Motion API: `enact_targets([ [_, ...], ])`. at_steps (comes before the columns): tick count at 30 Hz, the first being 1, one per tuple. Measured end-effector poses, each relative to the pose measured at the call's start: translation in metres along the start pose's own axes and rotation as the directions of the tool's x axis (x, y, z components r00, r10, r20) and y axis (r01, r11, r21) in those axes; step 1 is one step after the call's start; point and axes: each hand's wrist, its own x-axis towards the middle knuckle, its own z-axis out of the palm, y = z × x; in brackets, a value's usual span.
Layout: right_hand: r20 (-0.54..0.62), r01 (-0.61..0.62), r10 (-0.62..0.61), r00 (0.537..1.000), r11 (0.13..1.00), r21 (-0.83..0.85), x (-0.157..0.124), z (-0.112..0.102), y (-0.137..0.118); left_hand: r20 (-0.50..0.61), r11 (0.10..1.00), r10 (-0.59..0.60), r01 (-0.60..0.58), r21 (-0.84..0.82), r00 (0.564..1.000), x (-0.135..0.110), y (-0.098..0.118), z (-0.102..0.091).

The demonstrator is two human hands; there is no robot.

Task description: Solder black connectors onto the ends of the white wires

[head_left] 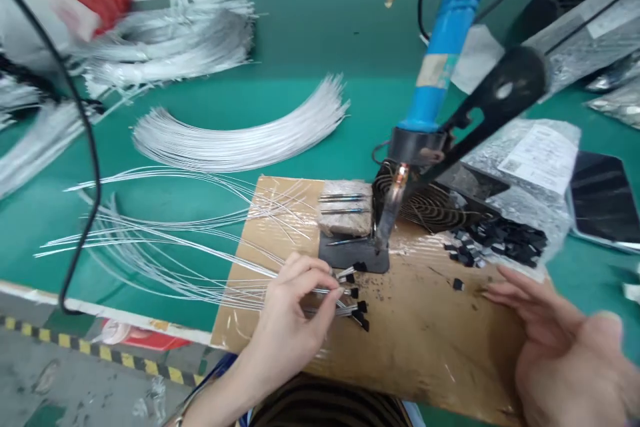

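My left hand (299,310) is over the cardboard, with thumb and index finger pinched together on thin white wires (245,293). The wires run in from the left, and several carry small black connectors (361,307) at their ends, just right of my fingertips. Which wires are gripped and which merely lie under the hand is partly hidden. My right hand (560,340), slightly blurred, is at the right with fingers stretched out and nothing visible in them. Close to its fingertips lies one loose black connector (458,284), below a pile of black connectors (515,240).
A blue-handled soldering iron (440,67) hangs tip-down from a black holder (495,107) above the cardboard (425,347). Behind my left hand sits a block with metal tips (345,207), beside a black fan (425,203). A wire bundle (240,140), plastic bag (535,153) and phone (605,200) lie around.
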Motion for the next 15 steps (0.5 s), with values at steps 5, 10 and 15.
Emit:
enact_targets([
  [5, 0.142, 0.028, -0.022, 0.99, 0.999, -0.041, 0.017, -0.012, 0.038, -0.069, 0.999, 0.008, -0.005, 0.05, 0.998, -0.003, -0.002, -0.003],
  [10, 0.082, 0.019, -0.017, 0.997, 1.0, -0.014, 0.023, -0.01, 0.05, -0.142, 0.972, 0.056, -0.021, 0.235, 0.988, 0.006, -0.013, -0.042],
  [15, 0.039, 0.01, -0.01, 0.999, 1.0, 0.005, 0.01, -0.001, 0.034, -0.173, 0.86, 0.157, -0.048, 0.508, 0.972, 0.029, -0.054, -0.096],
])
